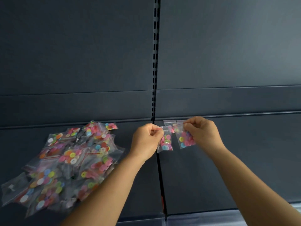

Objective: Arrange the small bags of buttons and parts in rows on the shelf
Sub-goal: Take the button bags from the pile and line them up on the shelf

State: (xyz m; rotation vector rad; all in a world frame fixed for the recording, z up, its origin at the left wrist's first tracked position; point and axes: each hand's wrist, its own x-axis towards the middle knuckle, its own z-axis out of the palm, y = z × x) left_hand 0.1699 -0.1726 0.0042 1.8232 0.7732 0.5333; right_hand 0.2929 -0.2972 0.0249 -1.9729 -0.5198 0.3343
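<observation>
A heap of button bags [68,162] lies near-left on the shelf [236,168]; left hand [145,139] pinches one button bag [165,142], right hand [203,133] pinches another bag [185,140].

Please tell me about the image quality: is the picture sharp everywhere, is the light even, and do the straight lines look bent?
Head view: the pile of button bags goes soft toward the lower left corner; the bags pinched by the left hand and right hand are a little sharper. Light is dim, brighter at the upper right of the back panel. The shelf edges tilt and bend slightly, a wide-angle effect.
</observation>
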